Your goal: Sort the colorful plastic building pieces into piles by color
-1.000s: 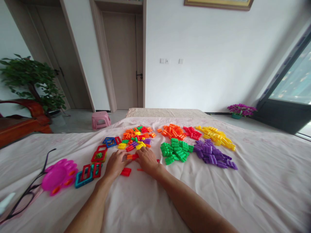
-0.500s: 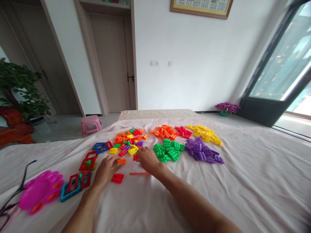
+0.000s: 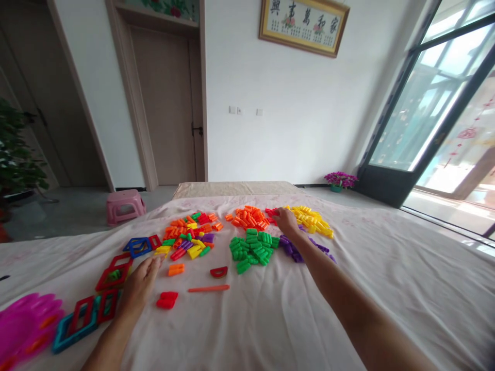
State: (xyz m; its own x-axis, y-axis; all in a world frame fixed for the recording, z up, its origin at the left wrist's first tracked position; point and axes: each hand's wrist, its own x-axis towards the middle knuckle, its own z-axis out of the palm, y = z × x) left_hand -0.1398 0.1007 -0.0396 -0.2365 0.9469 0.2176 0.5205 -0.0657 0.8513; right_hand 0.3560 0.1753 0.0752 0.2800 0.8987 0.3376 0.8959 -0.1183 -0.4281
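My left hand (image 3: 141, 281) rests on the cloth beside the mixed pile of coloured plastic building blocks (image 3: 189, 232). Its loosely stretched fingers are close to a yellow block (image 3: 163, 250), and no held thing shows. My right hand (image 3: 288, 222) reaches far forward to the red blocks (image 3: 271, 212), its fingertips closed on red there; the hand hides part of that pile. Around it lie orange blocks (image 3: 249, 217), green blocks (image 3: 253, 247), yellow blocks (image 3: 312, 220) and purple blocks (image 3: 291, 248). An orange block (image 3: 176, 269) and a red block (image 3: 167, 300) lie apart near my left hand.
A red half-round piece (image 3: 219, 275) and an orange stick (image 3: 209, 288) lie mid-table. Left are blue frame tiles (image 3: 139, 247), red frame tiles (image 3: 112, 278), a teal frame tile (image 3: 62, 340) and a magenta tray (image 3: 19, 324). A pink stool (image 3: 126, 207) stands beyond the cloth.
My right hand has moved from the mixed pile forward and right to the red blocks. My left hand has drawn left, away from the orange block. The view has shifted.
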